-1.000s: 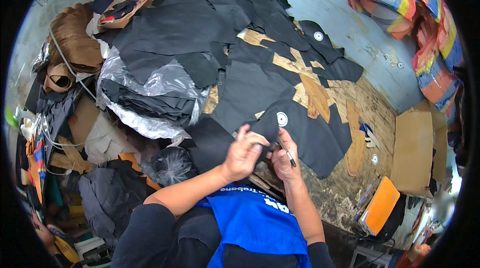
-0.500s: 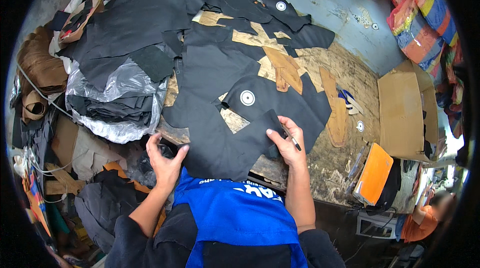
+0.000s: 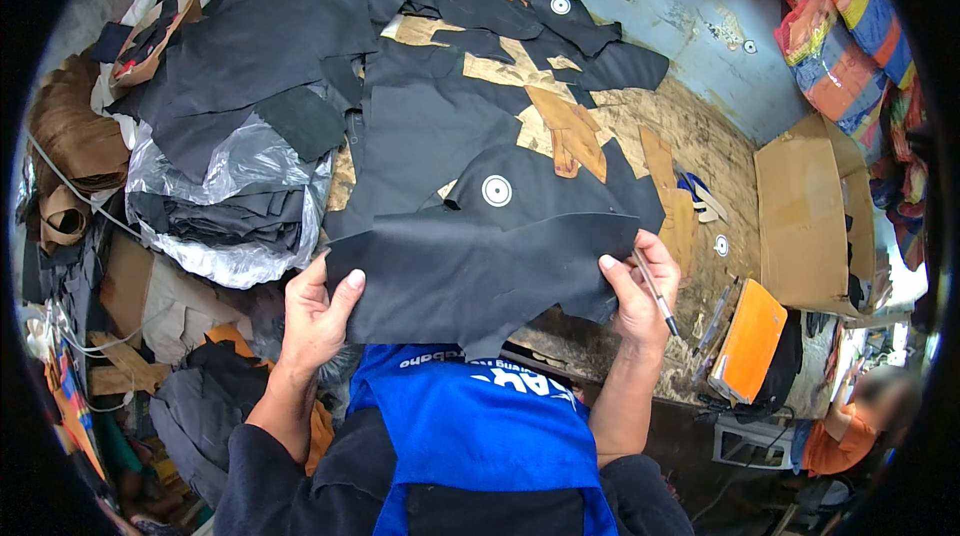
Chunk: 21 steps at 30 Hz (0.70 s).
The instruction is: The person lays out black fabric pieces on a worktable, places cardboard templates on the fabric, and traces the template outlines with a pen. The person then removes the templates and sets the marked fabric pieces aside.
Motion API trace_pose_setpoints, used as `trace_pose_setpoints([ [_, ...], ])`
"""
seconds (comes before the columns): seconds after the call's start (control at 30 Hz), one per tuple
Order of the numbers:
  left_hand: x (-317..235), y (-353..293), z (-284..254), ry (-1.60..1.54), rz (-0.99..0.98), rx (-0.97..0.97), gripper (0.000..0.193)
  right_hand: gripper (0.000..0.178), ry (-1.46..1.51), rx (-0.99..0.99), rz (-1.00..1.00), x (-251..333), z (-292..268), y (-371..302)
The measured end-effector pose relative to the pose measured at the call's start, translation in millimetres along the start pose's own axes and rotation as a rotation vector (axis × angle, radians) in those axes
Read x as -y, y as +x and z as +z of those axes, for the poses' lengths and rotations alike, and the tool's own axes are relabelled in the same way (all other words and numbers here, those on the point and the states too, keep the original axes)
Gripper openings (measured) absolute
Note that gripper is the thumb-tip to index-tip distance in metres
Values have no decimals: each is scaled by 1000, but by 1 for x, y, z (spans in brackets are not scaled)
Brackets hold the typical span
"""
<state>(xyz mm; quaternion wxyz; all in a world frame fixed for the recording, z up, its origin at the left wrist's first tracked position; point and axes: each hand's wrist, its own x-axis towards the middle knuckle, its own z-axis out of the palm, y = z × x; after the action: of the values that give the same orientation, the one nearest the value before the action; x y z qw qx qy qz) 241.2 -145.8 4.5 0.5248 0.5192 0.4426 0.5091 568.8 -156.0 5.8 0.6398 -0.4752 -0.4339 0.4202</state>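
Both hands grip one black leather piece (image 3: 480, 271), stretched flat over the desk's near edge, apparently for inspection: the left hand (image 3: 315, 311) pinches its left border, the right hand (image 3: 640, 291) its right border while also clasping a pen (image 3: 657, 291). Beyond lie more black cut pieces (image 3: 420, 126) over brown patterns (image 3: 570, 126), crowding the desk (image 3: 700, 166). A plastic-wrapped stack (image 3: 230, 206) sits left, a cardboard box (image 3: 805, 211) right.

The left hand (image 3: 315, 311) and the right hand (image 3: 640, 286) grip the two lower corners of a large black leather piece (image 3: 480, 266) over the worktable (image 3: 700, 146). The right hand also holds a pen (image 3: 655, 291). An orange notebook (image 3: 748, 341) lies near, to the right.
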Motion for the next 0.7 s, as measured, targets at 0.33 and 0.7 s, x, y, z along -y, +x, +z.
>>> trace_pose_setpoints([
  [0.33,-25,78,-14,16,260,-96,35,33,139,45,-113,14,38,77],
  [0.7,-86,211,-59,189,435,-192,46,36,239,55,-219,20,116,186],
])
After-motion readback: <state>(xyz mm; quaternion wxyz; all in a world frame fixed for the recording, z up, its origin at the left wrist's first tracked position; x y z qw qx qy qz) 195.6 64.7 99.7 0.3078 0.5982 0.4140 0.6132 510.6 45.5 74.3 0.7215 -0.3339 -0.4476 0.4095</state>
